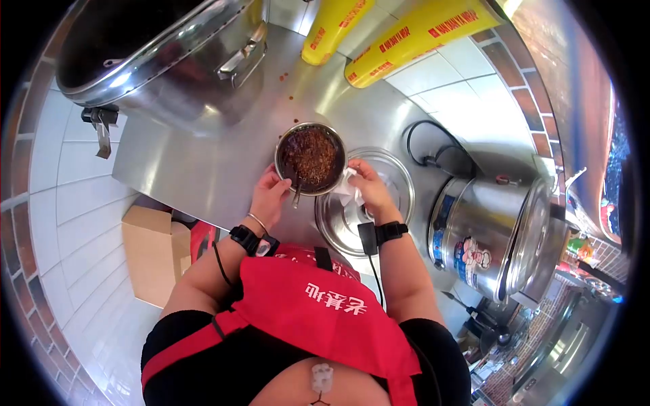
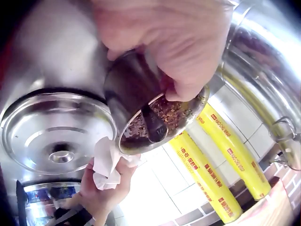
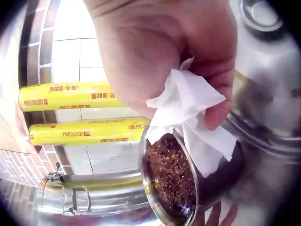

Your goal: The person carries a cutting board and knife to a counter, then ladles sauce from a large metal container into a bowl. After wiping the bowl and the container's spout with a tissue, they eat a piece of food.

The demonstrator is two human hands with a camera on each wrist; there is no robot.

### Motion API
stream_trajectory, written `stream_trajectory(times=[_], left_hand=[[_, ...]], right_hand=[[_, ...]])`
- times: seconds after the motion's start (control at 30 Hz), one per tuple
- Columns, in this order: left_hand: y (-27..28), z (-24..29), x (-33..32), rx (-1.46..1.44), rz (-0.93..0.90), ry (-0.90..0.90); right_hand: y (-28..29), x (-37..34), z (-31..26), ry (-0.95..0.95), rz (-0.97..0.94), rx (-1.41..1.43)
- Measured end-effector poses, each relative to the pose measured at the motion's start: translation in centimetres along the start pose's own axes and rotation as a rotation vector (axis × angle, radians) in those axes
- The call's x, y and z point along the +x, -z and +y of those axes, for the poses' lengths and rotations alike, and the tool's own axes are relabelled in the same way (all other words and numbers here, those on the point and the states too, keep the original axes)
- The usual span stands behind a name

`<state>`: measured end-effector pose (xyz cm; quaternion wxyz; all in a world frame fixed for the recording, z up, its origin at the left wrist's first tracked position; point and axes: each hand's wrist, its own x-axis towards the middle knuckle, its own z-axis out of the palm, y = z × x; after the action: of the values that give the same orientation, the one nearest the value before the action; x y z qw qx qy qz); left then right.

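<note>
A round steel container (image 1: 310, 190) holds dark red chili flakes (image 1: 311, 154) in oil, and a spoon (image 1: 297, 191) leans out over its near rim. My left hand (image 1: 269, 197) grips the container by its left side, thumb over the rim near the spoon; the left wrist view shows this hand (image 2: 174, 42) from close up. On the opposite side, my right hand (image 1: 371, 187) pinches a crumpled white tissue (image 1: 349, 189). In the right wrist view the tissue (image 3: 188, 108) lies against the container's rim and outer wall.
A steel lid (image 1: 345, 233) lies flat below the right hand. A large steel pot (image 1: 183, 74) stands back left, and a lidded one (image 1: 481, 237) stands right. Two yellow wrap rolls (image 1: 335, 27) (image 1: 420, 40) are at the back. Red drops dot the steel counter (image 1: 203, 162).
</note>
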<state>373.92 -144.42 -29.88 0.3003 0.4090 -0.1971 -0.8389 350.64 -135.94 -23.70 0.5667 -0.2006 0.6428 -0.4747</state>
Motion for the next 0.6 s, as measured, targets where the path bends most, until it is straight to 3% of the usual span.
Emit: stream_trajectory(times=[0.1,0.3,0.4,0.6], left_hand=[[-0.8,1.6,-0.3,0.034,-0.031,-0.107],[-1.7,4.4,-0.3,-0.007,-0.055,-0.137],[-3.9,7.1,-1.6,-0.055,-0.027,-0.161],[-6.4,11.1,-3.0,-0.086,-0.019,-0.187]], right_hand=[[0.0,0.5,0.2,0.0,-0.073,0.03],[-1.1,0.6,-1.2,0.057,-0.16,0.076],[-2.1,-0.3,-4.4,0.057,-0.186,0.088],[-2.7,-1.3,-10.5,0.262,-0.199,-0.138]])
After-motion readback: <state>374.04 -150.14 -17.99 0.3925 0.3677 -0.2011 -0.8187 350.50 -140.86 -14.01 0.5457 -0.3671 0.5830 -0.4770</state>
